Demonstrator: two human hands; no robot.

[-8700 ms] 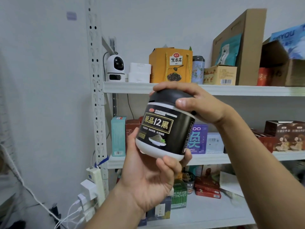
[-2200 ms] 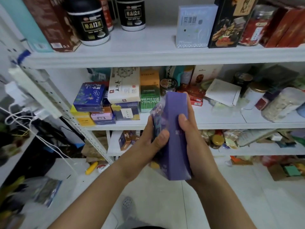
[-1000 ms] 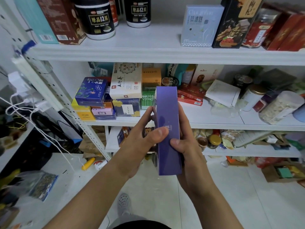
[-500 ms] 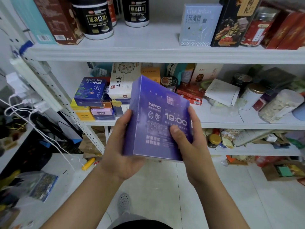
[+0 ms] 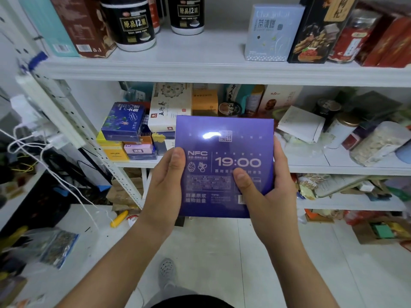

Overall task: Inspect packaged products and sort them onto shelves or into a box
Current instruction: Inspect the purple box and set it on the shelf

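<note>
The box (image 5: pixel 224 134) was purple with pale lettering; a jar (image 5: pixel 131 23) was black with a white base and gold-framed label; the shelves (image 5: pixel 200 70) were white.

light: even, bright | glare: white spot on purple box (image 5: pixel 224 152) | edges: bent, soft

Upper shelf (image 5: pixel 222 70): open gap between rear black jar (image 5: pixel 186 14) and pale blue box (image 5: pixel 272 33). Middle shelf (image 5: pixel 333 168) crowded; front strip bare.

Head-worn view looks forward and down, near the shelves (image 5: pixel 200 70)
</note>
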